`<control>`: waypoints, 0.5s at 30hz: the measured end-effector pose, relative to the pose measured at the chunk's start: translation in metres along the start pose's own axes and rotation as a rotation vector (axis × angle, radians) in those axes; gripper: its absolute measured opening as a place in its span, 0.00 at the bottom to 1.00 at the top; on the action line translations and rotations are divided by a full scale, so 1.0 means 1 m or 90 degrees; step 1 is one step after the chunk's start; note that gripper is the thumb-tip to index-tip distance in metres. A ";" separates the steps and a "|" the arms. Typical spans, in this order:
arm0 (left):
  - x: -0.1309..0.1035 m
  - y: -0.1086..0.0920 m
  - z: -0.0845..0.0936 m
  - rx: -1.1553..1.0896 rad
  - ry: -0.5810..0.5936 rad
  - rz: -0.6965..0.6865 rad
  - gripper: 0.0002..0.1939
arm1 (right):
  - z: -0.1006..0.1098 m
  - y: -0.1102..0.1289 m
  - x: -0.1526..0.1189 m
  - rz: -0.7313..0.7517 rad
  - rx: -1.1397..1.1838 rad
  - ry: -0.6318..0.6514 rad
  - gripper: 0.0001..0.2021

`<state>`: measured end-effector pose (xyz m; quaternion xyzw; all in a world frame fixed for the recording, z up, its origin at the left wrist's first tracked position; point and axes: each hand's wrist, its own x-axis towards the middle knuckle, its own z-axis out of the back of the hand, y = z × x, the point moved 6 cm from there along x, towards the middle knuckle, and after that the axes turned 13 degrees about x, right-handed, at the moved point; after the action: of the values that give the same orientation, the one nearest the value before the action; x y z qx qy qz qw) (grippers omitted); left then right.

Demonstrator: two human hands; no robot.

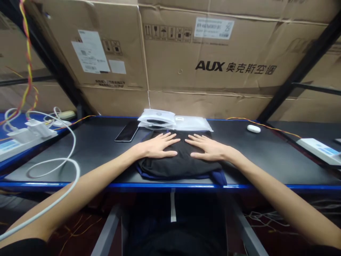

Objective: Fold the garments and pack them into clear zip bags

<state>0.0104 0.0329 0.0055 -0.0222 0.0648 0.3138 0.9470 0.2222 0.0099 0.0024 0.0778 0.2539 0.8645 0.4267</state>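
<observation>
A folded black cloth garment with dark blue edges lies at the front middle of the table. Flat on its left part rests my left hand, fingers spread and palm down. My right hand lies the same way on its right part, and a gap of black cloth shows between the two. Neither hand grips anything. Just behind the garment sit a white translucent pouch and a flatter white plastic bag. The garment's blue corner reaches the table's front edge.
A smartphone lies left of the pouches. A white earbud case sits at the back right. Power strips stand at the left and right. A white cable loops over my left arm's side. Large cardboard boxes wall off the back.
</observation>
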 end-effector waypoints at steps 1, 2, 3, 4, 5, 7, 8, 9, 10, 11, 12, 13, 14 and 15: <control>0.000 0.000 0.000 -0.001 0.002 0.001 0.41 | 0.000 0.000 0.000 -0.005 0.002 0.001 0.43; 0.000 0.000 0.000 -0.002 0.004 0.000 0.41 | 0.001 0.001 0.000 -0.010 0.004 0.001 0.43; 0.000 0.001 0.000 -0.002 0.005 0.000 0.41 | 0.001 0.001 0.000 -0.013 0.006 0.000 0.43; 0.000 0.001 0.000 -0.001 0.007 0.000 0.41 | 0.001 0.002 0.000 -0.013 0.007 0.000 0.43; 0.000 0.001 0.001 -0.001 0.008 0.000 0.41 | 0.002 0.003 0.000 -0.011 0.007 0.001 0.43; 0.000 0.001 0.001 -0.003 0.009 0.002 0.42 | 0.002 0.004 0.000 -0.010 0.001 0.006 0.43; -0.001 0.001 0.002 -0.005 0.009 0.003 0.42 | 0.002 0.004 0.000 -0.011 -0.003 0.009 0.44; -0.001 0.000 0.002 -0.007 0.008 0.003 0.42 | 0.002 0.004 0.000 -0.013 -0.006 0.011 0.44; -0.001 0.000 0.003 -0.008 0.005 0.003 0.42 | 0.002 0.005 0.000 -0.014 -0.007 0.012 0.44; 0.000 0.000 0.004 -0.007 -0.002 0.003 0.41 | 0.002 0.005 0.000 -0.014 -0.005 0.011 0.44; 0.000 0.001 0.005 -0.005 -0.012 0.001 0.40 | 0.002 0.005 0.000 -0.013 -0.002 0.009 0.44; 0.001 0.002 0.007 -0.002 -0.030 -0.001 0.38 | 0.003 0.005 0.000 -0.012 0.001 0.007 0.43; 0.002 0.004 0.010 0.002 -0.058 -0.005 0.35 | 0.003 0.005 0.000 -0.011 0.003 0.006 0.43; 0.003 0.008 0.014 0.010 -0.100 -0.009 0.31 | 0.003 0.005 0.000 -0.011 0.004 0.006 0.43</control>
<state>0.0094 0.0420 0.0194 0.0093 -0.0070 0.3077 0.9514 0.2198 0.0085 0.0078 0.0726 0.2590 0.8606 0.4324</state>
